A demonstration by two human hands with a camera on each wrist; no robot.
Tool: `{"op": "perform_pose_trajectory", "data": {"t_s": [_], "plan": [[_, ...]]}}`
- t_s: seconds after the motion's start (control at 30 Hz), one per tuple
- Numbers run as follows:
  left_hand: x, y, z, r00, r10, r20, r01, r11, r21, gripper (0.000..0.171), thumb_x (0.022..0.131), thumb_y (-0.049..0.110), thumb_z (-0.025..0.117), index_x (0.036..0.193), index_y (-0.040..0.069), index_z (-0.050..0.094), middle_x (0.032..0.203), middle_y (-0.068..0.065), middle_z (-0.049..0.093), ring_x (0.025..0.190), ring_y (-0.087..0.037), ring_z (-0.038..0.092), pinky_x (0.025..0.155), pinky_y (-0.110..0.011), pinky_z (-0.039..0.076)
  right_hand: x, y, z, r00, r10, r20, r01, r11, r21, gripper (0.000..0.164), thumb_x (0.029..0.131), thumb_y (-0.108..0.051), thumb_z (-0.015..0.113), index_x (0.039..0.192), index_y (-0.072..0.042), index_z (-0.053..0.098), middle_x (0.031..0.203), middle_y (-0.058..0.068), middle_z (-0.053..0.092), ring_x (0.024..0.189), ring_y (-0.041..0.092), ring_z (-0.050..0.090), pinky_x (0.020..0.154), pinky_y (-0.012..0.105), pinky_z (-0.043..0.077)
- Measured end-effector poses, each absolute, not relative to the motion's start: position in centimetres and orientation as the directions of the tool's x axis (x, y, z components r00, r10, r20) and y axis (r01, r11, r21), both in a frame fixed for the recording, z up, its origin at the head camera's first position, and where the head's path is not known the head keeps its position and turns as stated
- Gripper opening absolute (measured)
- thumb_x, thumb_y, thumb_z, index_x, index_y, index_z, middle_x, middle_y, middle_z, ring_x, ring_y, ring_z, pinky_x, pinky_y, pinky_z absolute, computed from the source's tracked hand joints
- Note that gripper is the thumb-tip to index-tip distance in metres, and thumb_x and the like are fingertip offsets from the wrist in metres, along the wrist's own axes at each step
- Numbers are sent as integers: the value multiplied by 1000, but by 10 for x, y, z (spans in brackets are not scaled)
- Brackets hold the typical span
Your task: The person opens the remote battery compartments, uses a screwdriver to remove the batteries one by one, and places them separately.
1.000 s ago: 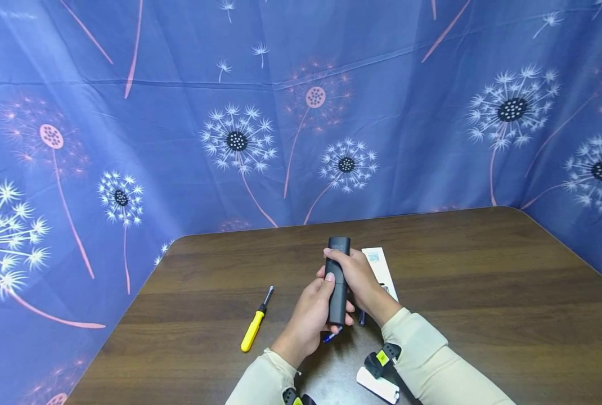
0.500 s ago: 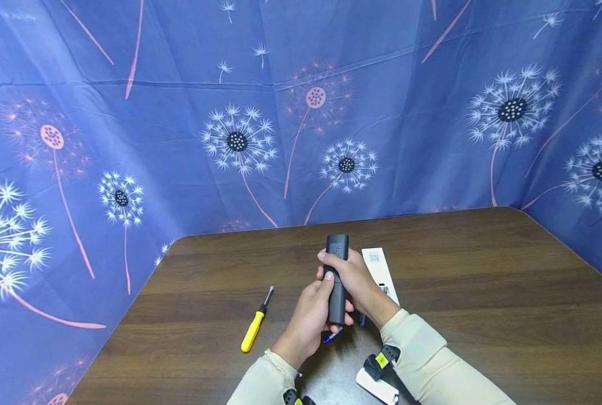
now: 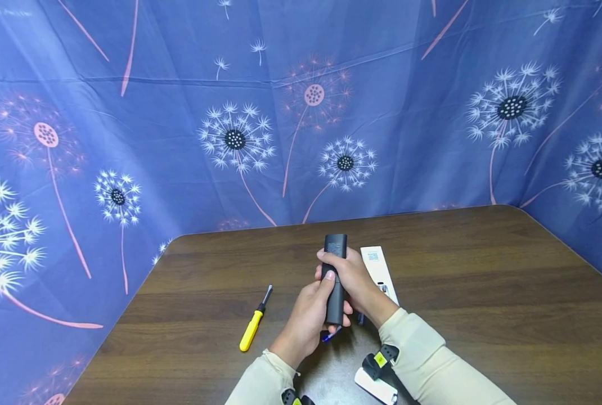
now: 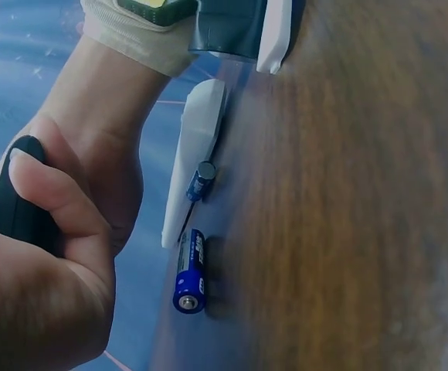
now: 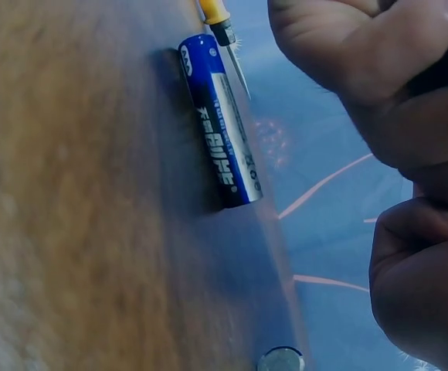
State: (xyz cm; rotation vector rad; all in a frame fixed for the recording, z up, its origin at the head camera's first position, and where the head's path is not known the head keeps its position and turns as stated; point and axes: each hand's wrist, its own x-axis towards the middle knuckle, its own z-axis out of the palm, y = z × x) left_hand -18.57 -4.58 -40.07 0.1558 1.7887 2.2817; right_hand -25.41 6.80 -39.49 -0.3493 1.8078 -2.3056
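Note:
A black remote control [image 3: 335,304] is held between both hands over the table, its back with small print facing up. My left hand [image 3: 307,316] grips its lower half, the thumb lying along the back near a seam line. Higher up, my right hand [image 3: 356,280] holds it from the right side with the thumb across the back. Beneath the hands lie two blue AAA batteries, one battery [image 4: 191,274] nearer the left wrist camera and another battery [image 4: 201,180] behind it. The right wrist view shows a blue battery [image 5: 220,127] close up.
A yellow-handled screwdriver [image 3: 252,329] lies left of the hands on the wooden table [image 3: 189,315]. Beyond the right hand is a white strip-shaped object with a QR code [image 3: 373,257]. A smaller white piece [image 3: 374,385] lies under the right wrist. A blue dandelion curtain [image 3: 407,140] hangs behind.
The remote's top end has shifted slightly left, and more of its printed back shows. The right thumb has moved a little left with it. Both hands keep their hold.

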Motion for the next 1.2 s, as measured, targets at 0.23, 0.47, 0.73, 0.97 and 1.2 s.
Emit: {"op": "perform_pose_trajectory", "data": {"t_s": [0.23,0.47,0.73,0.97,1.2], "plan": [[-184,-46,-399,-963,267,-17,-80,-227,971,50,107,44,43,103,-3,60,75,-7,65,55,-12,61,42,-20,41,-254,69,-394,-949,-308,66,3,-219,-976,30,97,-27,62,110,-1,54,76,12,67,70,27,62,78,39,50],[-183,-46,-399,-962,272,-6,-75,-243,967,45,107,40,46,106,-3,59,75,-8,65,55,-13,62,42,-20,41,-254,69,-393,-949,-310,54,19,-226,-974,31,96,-28,63,107,0,55,76,11,67,69,27,63,77,39,50],[-182,-46,-399,-966,259,-18,-87,-258,962,41,106,38,48,113,-2,54,74,-8,65,54,-13,64,41,-20,40,-256,70,-394,-949,-310,49,31,-246,-969,30,95,-27,63,105,0,56,74,11,67,68,26,63,77,38,50],[-179,-45,-396,-968,248,-35,-104,-274,956,40,106,36,49,117,-2,53,75,-9,66,54,-14,64,40,-19,39,-255,70,-394,-946,-316,64,19,-253,-967,31,97,-28,62,108,0,55,74,11,67,68,27,63,76,38,50],[-177,-45,-395,-967,254,-30,-104,-281,954,40,106,34,49,121,-3,51,76,-9,66,54,-13,64,40,-19,39,-255,71,-394,-941,-331,68,21,-259,-966,31,97,-29,62,107,0,55,74,11,67,68,26,63,77,38,50]]}}
